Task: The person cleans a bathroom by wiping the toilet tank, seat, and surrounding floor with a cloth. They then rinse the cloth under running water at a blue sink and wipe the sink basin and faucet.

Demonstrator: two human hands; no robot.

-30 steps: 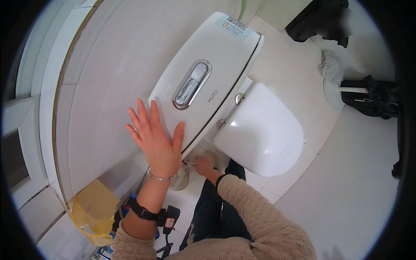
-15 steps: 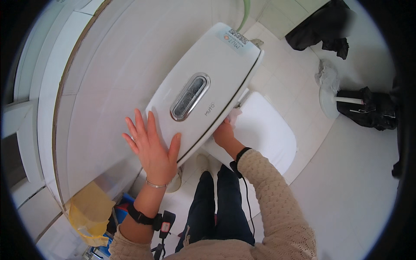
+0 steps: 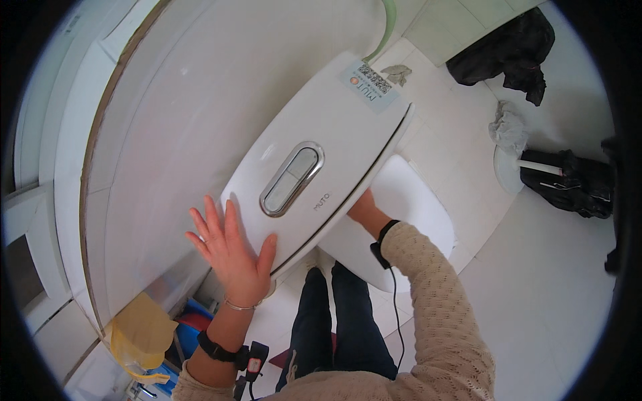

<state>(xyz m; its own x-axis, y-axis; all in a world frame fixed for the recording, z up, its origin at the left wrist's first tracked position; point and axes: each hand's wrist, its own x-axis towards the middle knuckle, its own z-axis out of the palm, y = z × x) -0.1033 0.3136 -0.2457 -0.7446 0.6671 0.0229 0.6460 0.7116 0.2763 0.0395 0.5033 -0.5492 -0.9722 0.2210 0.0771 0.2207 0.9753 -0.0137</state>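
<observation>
A white toilet tank [image 3: 354,147] with an oval chrome flush button [image 3: 292,178] on its lid stands diagonally before me. My left hand [image 3: 237,257] is open, fingers spread, at the near left corner of the lid; the thumb lies along the lid's end. Over the white toilet seat cover [image 3: 421,207], my right hand [image 3: 364,206] reaches in beneath the tank's right edge. Its fingers are hidden there, so whatever they hold does not show.
Left of the tank runs a pale wall. A green hose [image 3: 386,30] hangs behind it. To the far right are black plastic bags [image 3: 568,180], a white-handled tool [image 3: 540,167] and crumpled clear plastic [image 3: 508,127]. A yellow sheet-like item [image 3: 142,331] and a blue container [image 3: 194,313] sit lower left.
My right hand has slid further under the tank's edge, and the pinkish cloth or tissue at its fingers is now out of sight. The view has shifted slightly; my left hand stays at the lid's corner.
</observation>
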